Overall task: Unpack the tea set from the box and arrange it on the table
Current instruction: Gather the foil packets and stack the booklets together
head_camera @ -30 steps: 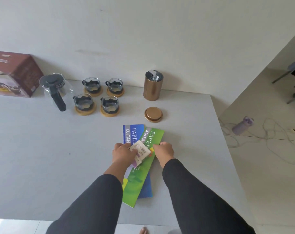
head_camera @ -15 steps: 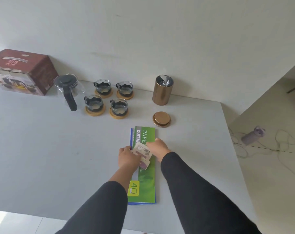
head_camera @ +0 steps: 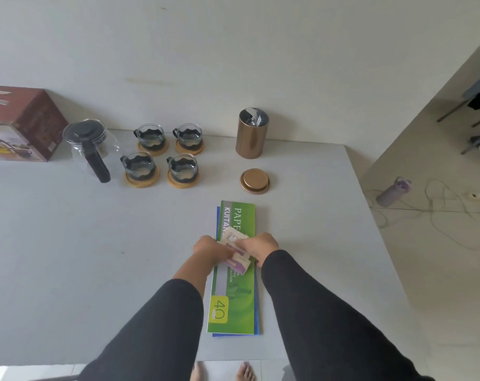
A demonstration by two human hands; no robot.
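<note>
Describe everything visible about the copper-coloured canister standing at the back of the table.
The copper canister is a tall, smooth cylinder with a metallic sheen, standing upright near the wall, to the right of the four glass cups. It is open: its matching round lid lies flat on the table just in front of it, apart from it. Crinkled silvery foil, apparently a bag, shows inside the open mouth. Nothing touches the canister but the table; both hands are well away from it.
</note>
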